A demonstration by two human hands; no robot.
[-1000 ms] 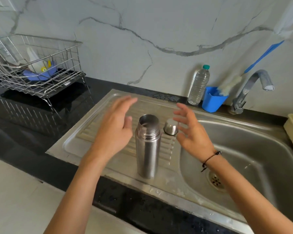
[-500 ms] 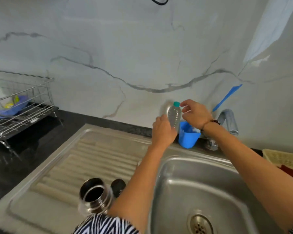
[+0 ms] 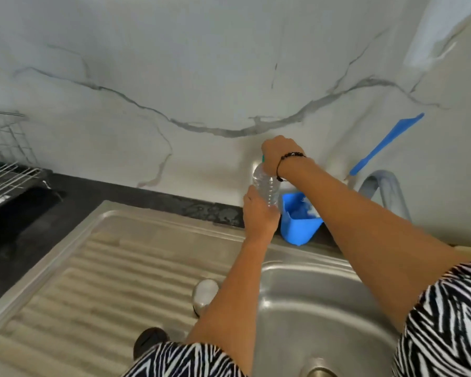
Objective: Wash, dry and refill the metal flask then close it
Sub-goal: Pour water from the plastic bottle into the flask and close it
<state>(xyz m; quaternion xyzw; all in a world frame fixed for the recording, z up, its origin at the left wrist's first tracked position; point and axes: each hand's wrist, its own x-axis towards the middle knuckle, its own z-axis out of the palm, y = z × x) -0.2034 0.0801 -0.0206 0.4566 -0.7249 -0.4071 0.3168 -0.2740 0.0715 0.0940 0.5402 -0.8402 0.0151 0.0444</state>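
A clear plastic water bottle (image 3: 265, 183) stands at the back of the counter by the wall. My left hand (image 3: 260, 212) grips its body from below. My right hand (image 3: 279, 156) is curled over its teal cap, which is almost hidden. The metal flask (image 3: 150, 340) stands open on the ribbed draining board near the bottom edge, mostly covered by my striped sleeve. Its metal lid (image 3: 205, 295) lies on the board just beyond it, partly behind my left forearm.
A blue tub (image 3: 298, 223) holding a brush with a blue handle (image 3: 386, 144) sits right of the bottle. The tap (image 3: 386, 190) rises behind my right arm over the steel sink basin (image 3: 324, 303). A wire dish rack (image 3: 6, 170) stands far left on the black counter.
Both hands left the flask and reached to the water bottle. My left hand now grips its body and my right hand has closed over its cap. The view has tilted down.
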